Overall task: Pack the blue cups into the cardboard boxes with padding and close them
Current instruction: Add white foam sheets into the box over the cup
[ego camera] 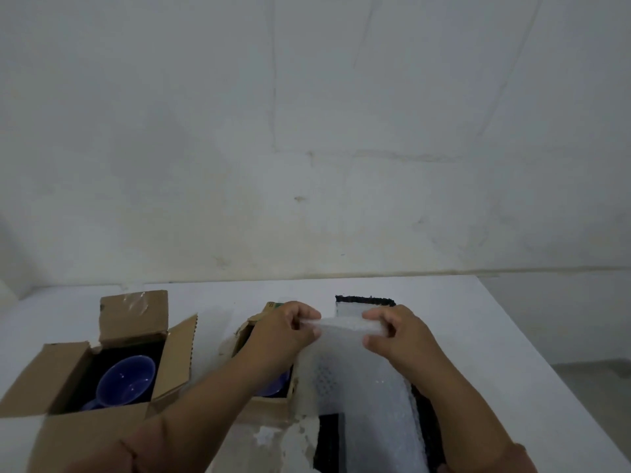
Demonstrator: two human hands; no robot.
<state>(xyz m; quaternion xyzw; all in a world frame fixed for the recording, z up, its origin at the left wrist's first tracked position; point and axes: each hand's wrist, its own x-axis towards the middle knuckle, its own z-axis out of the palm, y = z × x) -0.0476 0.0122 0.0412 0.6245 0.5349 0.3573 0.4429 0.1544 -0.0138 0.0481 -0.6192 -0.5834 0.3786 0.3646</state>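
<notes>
A: While both hands, left (293, 331) and right (389, 331), pinch the white bubble-wrap sheet (362, 377) taut, we're readying padding.

B: Glossy blue cups (128, 378) sit inside the open brown cardboard boxes (44, 373) on the white tabletop (478, 319).

On the white table (444, 302), an open brown cardboard box (44, 390) is standing at the near left, with a round blue cup (126, 378) sitting inside it. To its right, a second open cardboard box (269, 409) is holding another blue cup (275, 387). Right of that box, a white bubble-wrap sheet (375, 397) is lying over a black foam pad (362, 300). The left hand (286, 331) and right hand (396, 332) are pinching the sheet's far edge, left hand above the second box.
</notes>
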